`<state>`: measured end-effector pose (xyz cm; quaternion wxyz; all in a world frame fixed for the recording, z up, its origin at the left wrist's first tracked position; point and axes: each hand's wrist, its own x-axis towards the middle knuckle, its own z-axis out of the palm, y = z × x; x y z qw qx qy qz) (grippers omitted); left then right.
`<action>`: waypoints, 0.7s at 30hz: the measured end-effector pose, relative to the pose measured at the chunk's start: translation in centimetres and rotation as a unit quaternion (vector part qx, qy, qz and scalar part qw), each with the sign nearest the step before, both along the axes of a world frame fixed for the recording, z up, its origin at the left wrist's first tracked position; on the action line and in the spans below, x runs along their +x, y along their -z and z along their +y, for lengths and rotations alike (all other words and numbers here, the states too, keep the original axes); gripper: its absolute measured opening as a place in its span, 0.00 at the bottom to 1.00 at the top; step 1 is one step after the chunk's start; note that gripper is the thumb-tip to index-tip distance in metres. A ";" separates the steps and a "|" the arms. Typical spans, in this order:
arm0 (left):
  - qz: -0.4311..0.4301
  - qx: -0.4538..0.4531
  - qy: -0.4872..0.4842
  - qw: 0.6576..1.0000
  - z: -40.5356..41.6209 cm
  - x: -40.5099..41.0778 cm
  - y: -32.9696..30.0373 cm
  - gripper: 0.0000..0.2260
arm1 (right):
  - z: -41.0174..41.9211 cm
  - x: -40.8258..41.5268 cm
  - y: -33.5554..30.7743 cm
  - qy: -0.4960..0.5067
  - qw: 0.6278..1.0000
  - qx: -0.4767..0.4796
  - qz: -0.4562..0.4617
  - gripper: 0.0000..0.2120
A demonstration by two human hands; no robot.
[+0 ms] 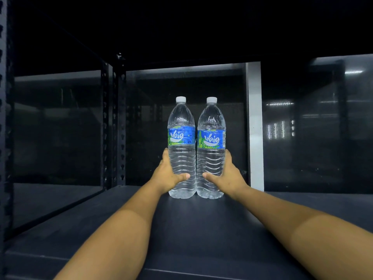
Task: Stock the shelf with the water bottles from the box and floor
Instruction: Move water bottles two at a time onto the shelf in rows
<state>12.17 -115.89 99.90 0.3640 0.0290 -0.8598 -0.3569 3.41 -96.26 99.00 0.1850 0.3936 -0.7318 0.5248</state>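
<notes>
Two clear water bottles with white caps and blue labels stand upright side by side, touching, at the back middle of the dark shelf board (pixel 181 229). My left hand (pixel 168 174) is wrapped around the lower part of the left bottle (pixel 181 126). My right hand (pixel 229 175) grips the lower part of the right bottle (pixel 212 128). Both bottle bases rest on or just above the board. The box and the floor are out of view.
A black perforated steel upright (pixel 119 122) stands at the back left, another (pixel 4 118) at the near left edge. A white post (pixel 255 126) rises behind the right bottle. Dark glossy panels back the shelf. The upper shelf overhead is dark.
</notes>
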 end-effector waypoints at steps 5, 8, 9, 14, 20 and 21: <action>-0.021 0.015 0.006 1.000 0.3 0.3 -0.2 0.50 | 0.3 0.0 -0.1 -0.005 1.000 0.014 -0.006 0.42; -0.040 0.012 -0.002 0.999 0.5 0.7 -0.3 0.54 | 0.5 0.2 -0.3 -0.009 0.999 0.029 -0.016 0.42; -0.047 0.013 -0.002 0.999 0.1 0.5 -0.2 0.56 | 0.6 0.3 -0.4 -0.010 0.999 0.035 -0.021 0.43; -0.132 -0.035 -0.019 0.990 1.3 2.5 -0.8 0.56 | 1.4 0.7 -0.9 0.000 0.995 0.086 -0.046 0.42; -0.200 -0.086 -0.026 0.976 2.4 4.8 -1.0 0.45 | 2.6 2.3 -1.5 0.040 0.970 0.228 -0.075 0.35; -0.212 -0.090 -0.029 0.973 2.7 5.3 -0.9 0.44 | 2.8 2.7 -1.5 0.039 0.965 0.248 -0.069 0.35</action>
